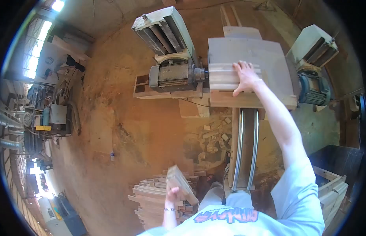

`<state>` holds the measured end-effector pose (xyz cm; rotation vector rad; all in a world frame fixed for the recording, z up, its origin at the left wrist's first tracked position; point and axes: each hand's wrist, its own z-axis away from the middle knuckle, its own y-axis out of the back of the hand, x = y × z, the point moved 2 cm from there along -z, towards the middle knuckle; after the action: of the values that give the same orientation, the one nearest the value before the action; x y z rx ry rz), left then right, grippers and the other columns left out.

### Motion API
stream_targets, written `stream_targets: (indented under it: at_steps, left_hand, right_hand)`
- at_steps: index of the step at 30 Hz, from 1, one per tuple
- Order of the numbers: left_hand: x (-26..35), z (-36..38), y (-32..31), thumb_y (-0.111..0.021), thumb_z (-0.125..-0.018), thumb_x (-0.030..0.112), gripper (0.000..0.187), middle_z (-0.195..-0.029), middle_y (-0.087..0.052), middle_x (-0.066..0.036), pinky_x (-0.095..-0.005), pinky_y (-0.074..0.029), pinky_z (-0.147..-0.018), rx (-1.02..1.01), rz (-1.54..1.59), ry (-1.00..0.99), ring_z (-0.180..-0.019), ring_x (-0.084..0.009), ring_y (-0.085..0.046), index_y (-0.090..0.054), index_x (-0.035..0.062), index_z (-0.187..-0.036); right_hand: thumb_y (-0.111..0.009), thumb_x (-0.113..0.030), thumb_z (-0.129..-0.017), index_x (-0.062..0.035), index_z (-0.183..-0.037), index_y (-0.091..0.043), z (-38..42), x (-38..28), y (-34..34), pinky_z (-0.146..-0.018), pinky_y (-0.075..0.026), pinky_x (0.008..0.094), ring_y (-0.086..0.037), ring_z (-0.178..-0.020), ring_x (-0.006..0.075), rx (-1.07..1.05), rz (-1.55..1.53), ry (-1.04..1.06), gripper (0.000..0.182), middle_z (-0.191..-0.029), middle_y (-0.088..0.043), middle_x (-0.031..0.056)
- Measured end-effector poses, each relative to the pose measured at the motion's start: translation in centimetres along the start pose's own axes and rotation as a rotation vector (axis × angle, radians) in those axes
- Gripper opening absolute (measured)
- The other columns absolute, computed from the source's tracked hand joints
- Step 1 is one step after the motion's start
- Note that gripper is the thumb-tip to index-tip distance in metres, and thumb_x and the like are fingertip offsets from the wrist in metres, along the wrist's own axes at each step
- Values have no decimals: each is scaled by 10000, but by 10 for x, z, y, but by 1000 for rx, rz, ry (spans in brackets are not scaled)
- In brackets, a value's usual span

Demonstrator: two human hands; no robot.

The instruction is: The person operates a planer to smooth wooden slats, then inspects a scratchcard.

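Note:
My right hand point(246, 77) lies spread over several pale wooden strips point(224, 75), fingers apart and the thumb towards me. These strips rest side by side on the flat sliding table point(252, 51) of a woodworking machine, behind a wooden front rail point(246, 99). Low in the view, my left hand point(173, 195) is closed around a small bundle of short wooden pieces point(179, 181), held tilted above a stack of wooden strips point(153, 198). The bundle hides part of that hand's fingers.
Motors flank the table: a grey one point(173, 76) on the left, a blue-green one point(313, 88) on the right. Metal guide rails point(246, 149) run towards my legs. Wood offcuts point(212, 141) litter the floor. A wooden box point(328, 188) stands at the right; machinery point(45, 114) lines the left.

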<state>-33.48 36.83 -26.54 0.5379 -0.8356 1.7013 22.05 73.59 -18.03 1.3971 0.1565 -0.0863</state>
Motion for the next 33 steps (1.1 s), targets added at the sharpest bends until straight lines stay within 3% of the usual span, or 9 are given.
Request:
stream_targets:
  at_steps: [3, 6, 12, 19, 21, 22, 24, 30, 33]
  left_hand:
    - [-35, 70, 4, -787, -683, 223, 833, -1260, -626, -96, -406, -554, -972, -22, 131, 72, -1147, -248, -635, -468, 26, -1427]
    - [-57, 112, 20, -772, -723, 227, 790, -1254, -629, -103, -406, -548, -983, 11, 128, -105, -1148, -238, -634, -474, 21, -1425]
    - [-61, 146, 48, -761, -739, 208, 768, -1252, -628, -97, -382, -538, -994, -38, 254, -246, -1146, -221, -632, -474, 29, -1429]
    - [-95, 171, 87, -727, -807, 253, 654, -1219, -669, -97, -387, -538, -976, 75, 153, -342, -1100, -225, -657, -543, 3, -1382]
    - [-64, 198, 69, -717, -832, 245, 586, -1185, -676, -91, -403, -555, -950, 71, 196, -373, -1071, -235, -665, -575, 9, -1350]
    - [-106, 176, 102, -697, -843, 240, 552, -1183, -683, -100, -417, -559, -953, 2, 222, -222, -1066, -258, -673, -587, 11, -1333]
    - [-80, 200, 90, -663, -854, 229, 469, -1163, -696, -105, -421, -538, -996, 101, 209, -130, -1064, -267, -678, -624, 8, -1265]
    - [-31, 173, 92, -706, -828, 265, 567, -1303, -619, -123, -426, -479, -1075, 223, -124, -437, -1228, -261, -590, -595, -14, -1308]
    - [17, 203, 16, -736, -817, 306, 688, -1385, -561, -149, -453, -454, -1109, -53, -65, -612, -1286, -307, -548, -524, -11, -1390]
  right_hand:
    - [-973, -453, -421, -45, -1618, -164, 43, -26, -2, -1271, -132, 575, -202, -1544, 438, -81, 3, -5, 1502, -1633, -244, 306]
    - [-982, -396, -388, -46, -1623, -153, 78, -55, -4, -1270, -125, 586, -157, -1553, 454, -215, 35, 13, 1528, -1642, -218, 309]
    - [-984, -513, -401, 53, -1564, -200, 189, -111, -29, -1217, -251, 569, -344, -1425, 468, -290, 193, 58, 1512, -1512, -360, 307]
    - [-978, -455, -398, 19, -1551, -227, 311, -164, -66, -1181, -337, 500, -382, -1399, 462, -255, 76, 223, 1455, -1471, -411, 290]
    - [-966, -462, -408, -3, -1574, -207, 336, -178, -53, -1198, -326, 504, -387, -1411, 461, -319, -66, 208, 1465, -1495, -417, 286]
    - [-960, -474, -419, -11, -1585, -193, 343, -172, -60, -1210, -317, 501, -377, -1429, 453, -359, -185, 201, 1470, -1515, -406, 288]
    - [-957, -508, -462, -21, -1609, -147, 348, -157, -76, -1243, -286, 480, -321, -1493, 412, -425, -428, 186, 1486, -1596, -328, 281]
    - [-913, -381, -543, -86, -1631, -90, 444, -171, -56, -1234, -268, 441, -330, -1483, 362, -460, -1098, 142, 1396, -1599, -308, 276]
    - [-828, -424, -649, -34, -1615, -173, 546, -166, -79, -1229, -266, 413, -345, -1471, 315, -285, -1557, 127, 1231, -1601, -340, 207]
